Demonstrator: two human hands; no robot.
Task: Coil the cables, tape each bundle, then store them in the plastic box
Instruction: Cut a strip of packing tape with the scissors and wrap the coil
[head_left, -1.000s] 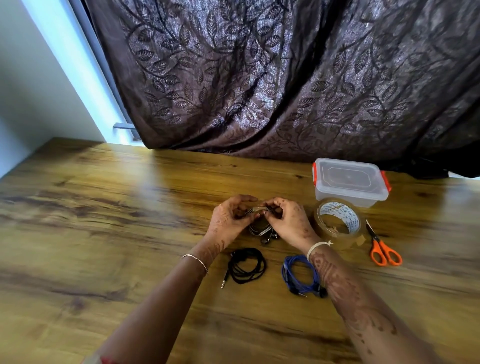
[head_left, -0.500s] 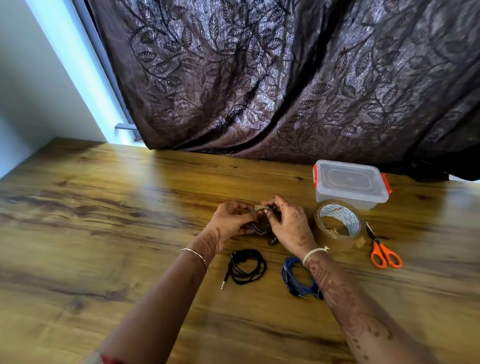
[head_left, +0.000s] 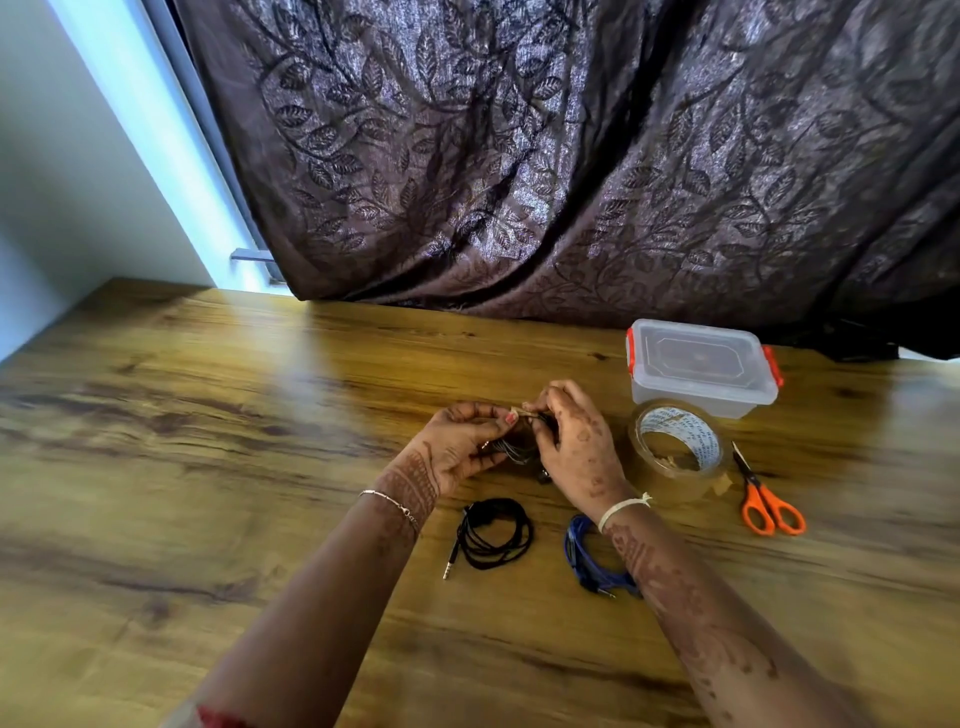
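While the head view looks down, the left hand (head_left: 461, 442) and right hand (head_left: 577, 441) pinch a grey cable bundle (head_left: 518, 453) between curled fingers, with a tape strip (head_left: 520, 414) at the fingertips. That's the taping step, I'd say. The black coil (head_left: 494, 533) and blue coil (head_left: 586, 564) wait behind the wrists. Next, wrap the strip snug, then unclip the lidded plastic box (head_left: 701, 370) beyond the right fingers.

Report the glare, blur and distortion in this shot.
Head view: daylight from the left lays a pale glare patch on the table; the wide lens bows the table's far edge and leans the curtain; left hand, right hand and the cable bundle they grip look slightly soft.
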